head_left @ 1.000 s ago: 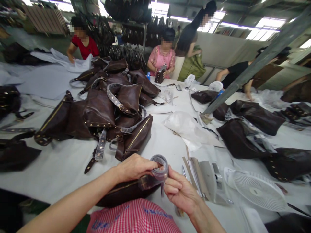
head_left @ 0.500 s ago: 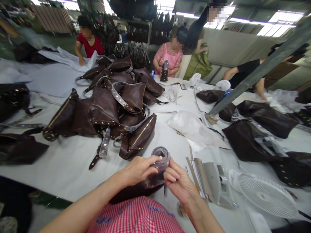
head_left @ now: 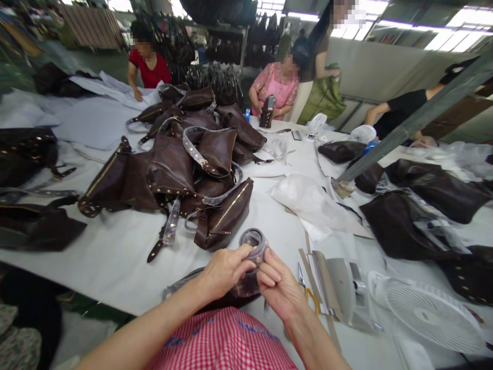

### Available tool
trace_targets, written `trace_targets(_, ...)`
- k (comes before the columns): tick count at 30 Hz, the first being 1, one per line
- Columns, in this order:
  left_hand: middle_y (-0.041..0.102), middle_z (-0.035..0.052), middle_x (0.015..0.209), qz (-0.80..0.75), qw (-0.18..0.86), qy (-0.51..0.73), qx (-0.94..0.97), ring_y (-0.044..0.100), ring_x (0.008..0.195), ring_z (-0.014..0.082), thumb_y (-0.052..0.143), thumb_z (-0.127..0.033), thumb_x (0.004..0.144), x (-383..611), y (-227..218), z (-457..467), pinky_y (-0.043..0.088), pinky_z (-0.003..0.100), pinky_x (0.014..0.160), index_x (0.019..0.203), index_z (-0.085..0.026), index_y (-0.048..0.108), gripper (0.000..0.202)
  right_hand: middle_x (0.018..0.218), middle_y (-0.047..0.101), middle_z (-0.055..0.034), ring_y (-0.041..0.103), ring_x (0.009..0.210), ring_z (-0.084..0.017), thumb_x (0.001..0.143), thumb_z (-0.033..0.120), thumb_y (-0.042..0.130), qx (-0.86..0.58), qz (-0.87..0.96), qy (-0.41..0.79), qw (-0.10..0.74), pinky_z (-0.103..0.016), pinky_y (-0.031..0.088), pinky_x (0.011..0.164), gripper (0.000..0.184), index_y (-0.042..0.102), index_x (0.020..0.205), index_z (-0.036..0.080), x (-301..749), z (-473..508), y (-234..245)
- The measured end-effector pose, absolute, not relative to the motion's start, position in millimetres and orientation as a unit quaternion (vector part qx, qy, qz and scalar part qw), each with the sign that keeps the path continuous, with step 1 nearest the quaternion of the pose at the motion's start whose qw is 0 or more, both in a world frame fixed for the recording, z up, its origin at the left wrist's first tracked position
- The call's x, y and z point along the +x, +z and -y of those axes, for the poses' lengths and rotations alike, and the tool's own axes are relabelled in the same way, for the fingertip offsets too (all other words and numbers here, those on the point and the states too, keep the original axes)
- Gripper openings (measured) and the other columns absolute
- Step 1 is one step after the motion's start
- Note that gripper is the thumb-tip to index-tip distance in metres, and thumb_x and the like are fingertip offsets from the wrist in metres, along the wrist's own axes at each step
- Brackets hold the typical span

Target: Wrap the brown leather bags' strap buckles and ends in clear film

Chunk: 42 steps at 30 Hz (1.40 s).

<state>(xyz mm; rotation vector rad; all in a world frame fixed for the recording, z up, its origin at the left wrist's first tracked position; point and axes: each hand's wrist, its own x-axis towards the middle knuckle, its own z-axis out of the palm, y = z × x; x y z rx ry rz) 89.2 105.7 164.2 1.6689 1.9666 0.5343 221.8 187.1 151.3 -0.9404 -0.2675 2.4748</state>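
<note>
Left hand (head_left: 225, 272) and right hand (head_left: 279, 288) grip a plastic-wrapped strap coil (head_left: 253, 243), held closed between fingers, just above a brown leather bag (head_left: 246, 285) at the near table (head_left: 96, 267) edge. Scissors (head_left: 302, 281) lie just right; bag pile (head_left: 173, 169) sits farther.

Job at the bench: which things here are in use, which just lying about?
In use: left hand and right hand on a plastic-wrapped strap coil, above a dark leather bag.

Lying about: heap of brown leather bags, yellow-handled scissors, white desk fan, plastic sheet.
</note>
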Motion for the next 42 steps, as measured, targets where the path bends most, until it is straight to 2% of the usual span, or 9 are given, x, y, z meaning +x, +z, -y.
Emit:
trace_targets(4, 0.071, 0.0022, 0.106, -0.645, 0.222, 0.215, 0.699, 0.069, 0.086, 0.0154, 0.047, -0.030, 0.094, 58, 151, -95, 0.047, 0.021, 0.070, 0.126, -0.026, 0.046, 0.033, 0.043, 0.031, 0.0152, 0.029, 0.031, 0.002, 0.077, 0.005, 0.070, -0.335, 0.034, 0.931, 0.142, -0.007, 0.024, 0.031, 0.018, 0.054, 0.077, 0.014, 236, -201, 153)
trace_targets(7, 0.072, 0.0030, 0.096, -0.643, 0.176, 0.178, 0.724, 0.069, 0.081, 0.0158, 0.045, -0.030, 0.094, 53, 146, -91, 0.047, 0.021, 0.065, 0.120, -0.023, 0.051, 0.027, 0.041, 0.031, 0.0150, 0.029, 0.030, 0.002, 0.079, 0.008, 0.069, -0.355, 0.031, 0.929, 0.099, -0.007, 0.024, 0.031, 0.017, 0.053, 0.076, 0.014, 233, -199, 149)
trace_targets(13, 0.071, 0.0031, 0.081, -0.753, 0.153, 0.171, 0.616, 0.067, 0.069, 0.0165, 0.041, -0.029, 0.095, 84, 149, -92, 0.044, 0.023, 0.058, 0.095, -0.020, 0.057, 0.019, 0.065, 0.058, 0.0093, 0.035, 0.033, 0.003, 0.075, 0.024, 0.077, -0.375, 0.146, 0.880, 0.253, -0.007, 0.025, 0.030, 0.034, 0.056, 0.102, 0.021, 207, -173, 143)
trace_targets(20, 0.066, -0.0024, 0.070, -0.693, 0.367, 0.266, 0.561, 0.064, 0.064, 0.0146, 0.039, -0.026, 0.095, 77, 159, -91, 0.046, 0.022, 0.061, 0.119, -0.020, 0.043, 0.026, 0.040, 0.029, 0.0158, 0.028, 0.030, 0.001, 0.082, 0.010, 0.066, -0.312, 0.003, 0.934, 0.171, -0.005, 0.024, 0.031, 0.014, 0.054, 0.080, 0.016, 207, -179, 140)
trace_targets(25, 0.068, 0.0033, 0.075, -0.739, 0.254, 0.107, 0.614, 0.065, 0.067, 0.0193, 0.040, -0.033, 0.095, 70, 152, -90, 0.044, 0.025, 0.060, 0.104, -0.020, 0.054, 0.021, 0.050, 0.045, 0.0128, 0.029, 0.031, 0.003, 0.075, 0.013, 0.074, -0.356, 0.100, 0.908, 0.197, -0.006, 0.022, 0.029, 0.023, 0.054, 0.086, 0.016, 206, -180, 146)
trace_targets(29, 0.068, 0.0006, 0.080, -0.727, 0.249, 0.145, 0.624, 0.064, 0.070, 0.0161, 0.042, -0.032, 0.095, 71, 145, -89, 0.044, 0.023, 0.062, 0.104, -0.023, 0.057, 0.020, 0.049, 0.041, 0.0141, 0.027, 0.031, 0.002, 0.072, 0.015, 0.077, -0.371, 0.131, 0.899, 0.193, -0.006, 0.022, 0.029, 0.028, 0.054, 0.089, 0.018, 206, -179, 149)
trace_targets(33, 0.066, 0.0031, 0.093, -0.733, 0.224, 0.171, 0.619, 0.062, 0.081, 0.0177, 0.041, -0.030, 0.095, 72, 146, -90, 0.045, 0.026, 0.068, 0.116, -0.024, 0.054, 0.025, 0.048, 0.042, 0.0142, 0.028, 0.029, 0.002, 0.074, 0.013, 0.074, -0.377, 0.115, 0.896, 0.205, -0.007, 0.021, 0.029, 0.026, 0.053, 0.089, 0.019, 206, -186, 153)
trace_targets(37, 0.061, 0.0048, 0.091, -0.764, 0.169, 0.125, 0.610, 0.057, 0.080, 0.0189, 0.045, -0.029, 0.094, 79, 154, -96, 0.044, 0.030, 0.070, 0.104, -0.021, 0.060, 0.020, 0.048, 0.042, 0.0139, 0.028, 0.028, 0.002, 0.083, 0.008, 0.063, -0.413, 0.058, 0.893, 0.168, -0.008, 0.022, 0.029, 0.018, 0.049, 0.083, 0.018, 205, -198, 156)
trace_targets(42, 0.057, 0.0098, 0.118, -0.764, 0.085, 0.222, 0.599, 0.047, 0.109, 0.0261, 0.055, -0.020, 0.088, 86, 151, -101, 0.037, 0.043, 0.091, 0.098, -0.018, 0.062, 0.013, 0.045, 0.042, 0.0136, 0.026, 0.027, 0.001, 0.089, 0.010, 0.055, -0.426, 0.051, 0.894, 0.131, -0.008, 0.022, 0.029, 0.012, 0.048, 0.083, 0.018, 198, -207, 158)
